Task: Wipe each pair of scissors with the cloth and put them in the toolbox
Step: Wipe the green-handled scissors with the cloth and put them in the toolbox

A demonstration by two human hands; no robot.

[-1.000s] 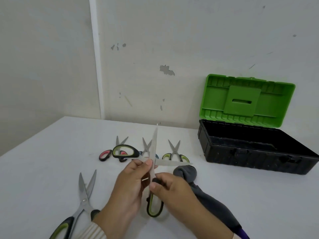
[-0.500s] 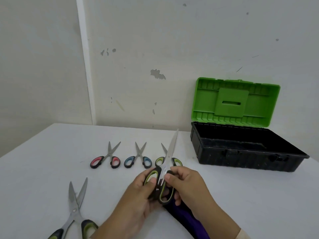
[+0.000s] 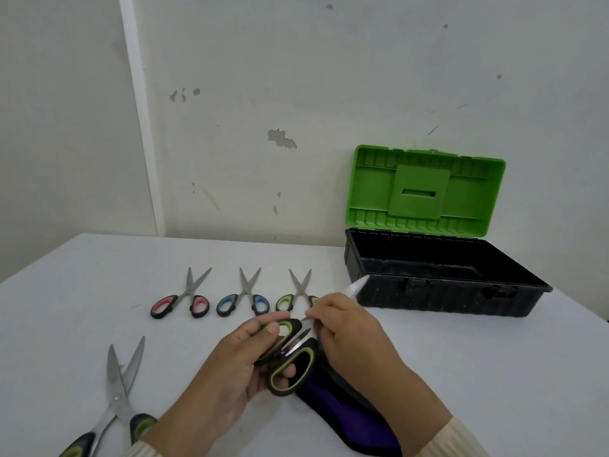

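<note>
Both hands hold one large pair of scissors with black-and-green handles (image 3: pixel 291 367). My left hand (image 3: pixel 244 357) grips the handles; my right hand (image 3: pixel 349 334) closes over the blades, and a blurred blade tip (image 3: pixel 356 286) points right toward the toolbox. The dark purple cloth (image 3: pixel 349 413) lies on the table under my right wrist. The black toolbox (image 3: pixel 438 293) stands open at the right with its green lid (image 3: pixel 425 189) raised. Three small pairs lie in a row: pink-handled (image 3: pixel 181 300), blue-handled (image 3: pixel 242 298), green-handled (image 3: pixel 295 296). Another large pair (image 3: pixel 115 407) lies at the lower left.
The white table (image 3: pixel 494 374) meets a scuffed wall behind the toolbox, and its left edge runs diagonally at the far left. A bare stretch of tabletop lies in front of the toolbox at the right.
The held scissors closed and swung from pointing up to pointing right toward the toolbox. The cloth left my right hand's grip and now lies under the wrist.
</note>
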